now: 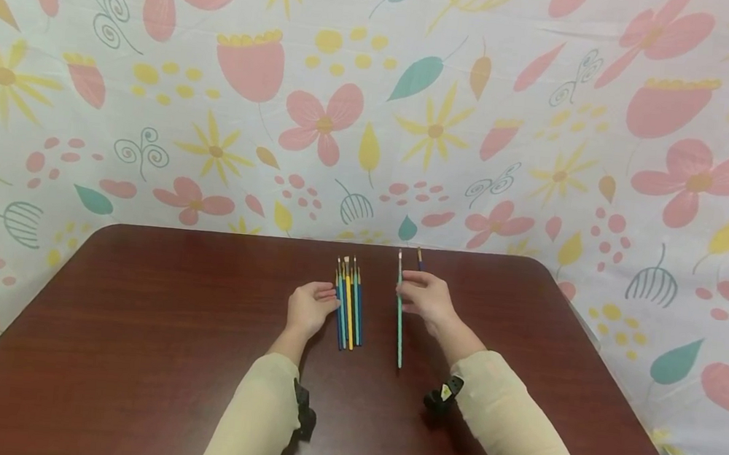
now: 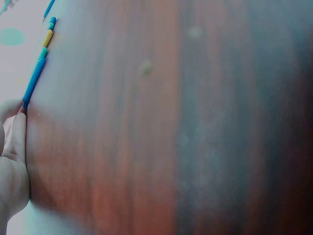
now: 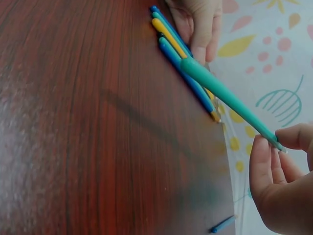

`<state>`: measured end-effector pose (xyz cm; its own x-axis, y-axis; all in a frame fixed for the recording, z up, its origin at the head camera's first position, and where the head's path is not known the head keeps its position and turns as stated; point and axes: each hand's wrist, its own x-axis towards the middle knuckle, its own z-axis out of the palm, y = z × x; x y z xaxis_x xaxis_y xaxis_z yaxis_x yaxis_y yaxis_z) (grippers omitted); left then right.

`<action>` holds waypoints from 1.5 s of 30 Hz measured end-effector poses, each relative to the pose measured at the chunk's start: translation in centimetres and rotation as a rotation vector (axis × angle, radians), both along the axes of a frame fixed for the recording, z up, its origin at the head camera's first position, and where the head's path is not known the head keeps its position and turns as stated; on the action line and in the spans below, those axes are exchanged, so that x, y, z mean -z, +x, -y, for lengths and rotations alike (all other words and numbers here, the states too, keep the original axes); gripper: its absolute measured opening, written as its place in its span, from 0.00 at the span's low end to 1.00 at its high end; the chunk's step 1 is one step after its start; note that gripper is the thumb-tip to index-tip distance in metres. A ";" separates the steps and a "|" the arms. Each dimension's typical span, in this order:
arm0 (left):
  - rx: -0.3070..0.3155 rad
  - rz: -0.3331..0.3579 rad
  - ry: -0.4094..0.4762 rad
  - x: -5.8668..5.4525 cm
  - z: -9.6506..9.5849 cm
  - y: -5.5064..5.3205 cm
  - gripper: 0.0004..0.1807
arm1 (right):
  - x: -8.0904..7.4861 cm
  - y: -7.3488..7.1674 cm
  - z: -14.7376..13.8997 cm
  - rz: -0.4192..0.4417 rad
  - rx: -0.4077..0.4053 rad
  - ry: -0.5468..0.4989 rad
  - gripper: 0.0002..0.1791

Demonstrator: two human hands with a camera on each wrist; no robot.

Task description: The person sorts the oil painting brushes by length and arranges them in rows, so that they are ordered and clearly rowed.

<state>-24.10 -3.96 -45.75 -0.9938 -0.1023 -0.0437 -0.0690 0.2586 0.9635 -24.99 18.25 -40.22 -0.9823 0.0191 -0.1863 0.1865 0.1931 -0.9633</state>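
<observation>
My right hand point(image 1: 430, 301) pinches a green paintbrush point(image 1: 399, 337) between thumb and fingers, its bristles pointing to the back. In the right wrist view this green paintbrush point(image 3: 222, 95) hangs above the table, casting a shadow. Several paintbrushes, blue, green and one yellow paintbrush point(image 1: 350, 314), lie side by side in the middle of the table. My left hand point(image 1: 309, 311) rests at the left side of this row, thumb and fingers touching the outer brush and not curled round it. A blue paintbrush point(image 1: 420, 259) lies apart, just beyond my right hand.
The dark brown wooden table point(image 1: 148, 353) ends at the back against a white cloth point(image 1: 368, 52) printed with flowers and leaves. A black wrist camera point(image 1: 303, 412) sits on the left sleeve, another black wrist camera point(image 1: 442, 398) on the right.
</observation>
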 end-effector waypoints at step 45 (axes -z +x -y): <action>-0.006 0.012 0.001 0.1 0.0 -0.3 0.20 | 0.8 2.0 -5.1 0.094 -0.032 0.025 0.25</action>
